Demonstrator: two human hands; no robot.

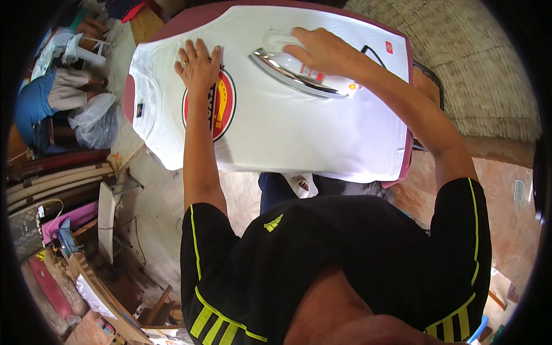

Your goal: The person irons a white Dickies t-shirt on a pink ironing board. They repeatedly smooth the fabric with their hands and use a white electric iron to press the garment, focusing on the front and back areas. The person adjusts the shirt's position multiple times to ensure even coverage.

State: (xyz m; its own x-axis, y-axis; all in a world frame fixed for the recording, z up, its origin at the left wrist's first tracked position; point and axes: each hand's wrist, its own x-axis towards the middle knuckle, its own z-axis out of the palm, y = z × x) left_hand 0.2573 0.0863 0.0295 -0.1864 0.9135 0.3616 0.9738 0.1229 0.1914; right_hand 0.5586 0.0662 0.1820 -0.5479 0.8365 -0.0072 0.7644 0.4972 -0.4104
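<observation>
Across the upper middle of the view, a white fabric T-shirt [276, 141] with a round red, black and yellow emblem [228, 103] is lying flat, its collar facing left. On its right half, a chrome-edged electric iron with a white handle [299, 72] is resting, its tip pointing left and a small orange light glowing at its heel. The right hand [325, 49] is curling around the iron's handle; the left hand [198, 66] is pressing palm-down, fingers spread, just above the emblem. Beneath the shirt, a maroon cloth-covered board [184, 23] is showing around the edges. Farther left, a translucent plastic bag [96, 123] is sitting near a person in a blue top [34, 106].
</observation>
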